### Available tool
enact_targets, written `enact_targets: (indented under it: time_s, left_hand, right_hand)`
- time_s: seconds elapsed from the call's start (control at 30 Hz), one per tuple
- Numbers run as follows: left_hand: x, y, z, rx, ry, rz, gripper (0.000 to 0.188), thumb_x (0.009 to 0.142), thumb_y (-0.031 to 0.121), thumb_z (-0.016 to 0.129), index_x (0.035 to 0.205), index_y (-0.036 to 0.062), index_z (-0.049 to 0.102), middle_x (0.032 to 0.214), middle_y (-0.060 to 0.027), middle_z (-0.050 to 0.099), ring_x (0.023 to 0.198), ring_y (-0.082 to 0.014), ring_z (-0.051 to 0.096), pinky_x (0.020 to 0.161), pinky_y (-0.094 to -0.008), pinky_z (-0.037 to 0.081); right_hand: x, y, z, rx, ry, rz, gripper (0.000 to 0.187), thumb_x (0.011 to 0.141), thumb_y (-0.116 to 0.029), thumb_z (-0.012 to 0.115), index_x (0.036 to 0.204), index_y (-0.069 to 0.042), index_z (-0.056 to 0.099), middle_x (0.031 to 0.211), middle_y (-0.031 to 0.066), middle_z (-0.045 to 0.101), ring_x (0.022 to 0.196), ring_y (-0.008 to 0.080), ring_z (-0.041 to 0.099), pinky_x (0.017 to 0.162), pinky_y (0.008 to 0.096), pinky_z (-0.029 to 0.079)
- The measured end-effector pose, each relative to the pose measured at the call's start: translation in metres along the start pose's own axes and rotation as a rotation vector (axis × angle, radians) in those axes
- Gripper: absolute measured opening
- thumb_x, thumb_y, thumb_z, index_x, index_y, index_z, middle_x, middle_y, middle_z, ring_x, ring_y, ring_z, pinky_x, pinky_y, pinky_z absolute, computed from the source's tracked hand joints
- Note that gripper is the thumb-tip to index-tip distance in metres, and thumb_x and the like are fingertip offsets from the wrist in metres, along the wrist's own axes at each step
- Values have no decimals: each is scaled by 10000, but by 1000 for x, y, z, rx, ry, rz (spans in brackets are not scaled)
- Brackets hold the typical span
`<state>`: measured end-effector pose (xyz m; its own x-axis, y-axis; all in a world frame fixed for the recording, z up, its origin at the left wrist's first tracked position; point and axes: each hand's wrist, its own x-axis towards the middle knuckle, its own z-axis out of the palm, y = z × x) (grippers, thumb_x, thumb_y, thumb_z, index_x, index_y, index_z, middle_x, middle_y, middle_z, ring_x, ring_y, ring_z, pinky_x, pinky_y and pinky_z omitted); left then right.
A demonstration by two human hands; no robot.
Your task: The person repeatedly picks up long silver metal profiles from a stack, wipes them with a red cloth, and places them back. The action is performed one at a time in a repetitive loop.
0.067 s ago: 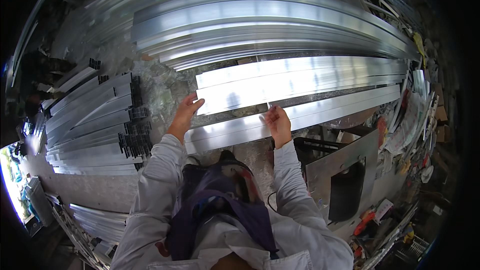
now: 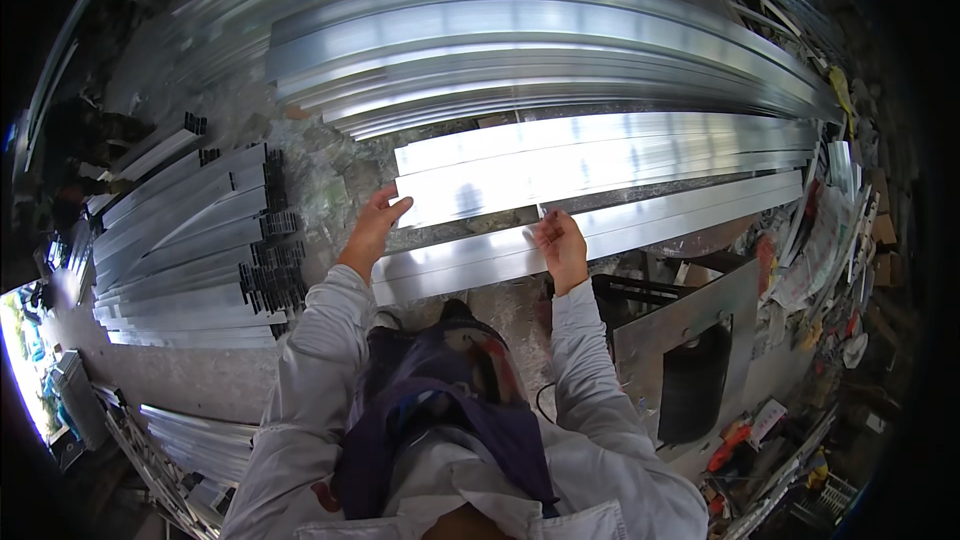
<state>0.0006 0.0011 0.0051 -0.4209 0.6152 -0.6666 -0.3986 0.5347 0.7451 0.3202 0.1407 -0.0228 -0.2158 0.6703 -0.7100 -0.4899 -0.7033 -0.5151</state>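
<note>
Bright, flat metal profiles (image 2: 470, 190) lie side by side in front of me, running to the right. My left hand (image 2: 376, 225) is at their left end, its thumb over the corner and its fingers apart beside the end edge. Closer to me lies a separate long metal profile (image 2: 440, 265). Above it my right hand (image 2: 562, 248) is closed, fingertips drawn together by a small pale strip in the gap between the profiles. Whether those fingers hold the strip is too small to tell.
Beyond lies a large stack of long metal profiles (image 2: 560, 20). Dark-ended profiles (image 2: 180, 240) are piled at the left. A metal frame with a rectangular opening (image 2: 640, 340) stands near my right forearm. Cluttered scraps and bags (image 2: 815, 240) line the right side.
The whole view has shifted very slightly to the right. Both hands keep their places against the profiles.
</note>
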Motion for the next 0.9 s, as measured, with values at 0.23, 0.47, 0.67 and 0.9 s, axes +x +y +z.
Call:
enact_targets:
  time_s: [0.23,0.47,0.67,0.9]
  left_hand:
    - [-9,19,13,22,41,-75,885,818,335,786,1509,88,292,996,-1,606,813,-109,492,792,-321,391]
    - [-5,-4,15,35,79,57,999,790,295,819,1526,37,194,811,-31,532,666,-106,472,561,-278,388]
    - [-70,26,19,30,75,69,965,774,361,822,1507,51,276,1228,-172,521,1107,-261,524,927,-374,453]
    - [-125,37,28,94,-3,120,826,786,303,821,1458,103,385,1103,-77,522,932,-159,548,798,-283,474]
  right_hand:
    - [-6,-30,-2,-16,18,-34,161,962,-212,573,977,-58,618,835,51,646,719,154,637,611,295,556]
    - [43,-29,-54,97,-236,121,313,979,-362,583,902,-62,631,848,82,665,720,164,639,575,272,541]
    - [10,-64,-9,73,100,-154,497,836,-571,702,991,-111,598,814,23,589,806,194,588,800,424,535]
    - [9,-134,-28,-139,232,-365,896,758,-688,700,1461,-272,332,1264,58,448,1144,235,477,979,471,417]
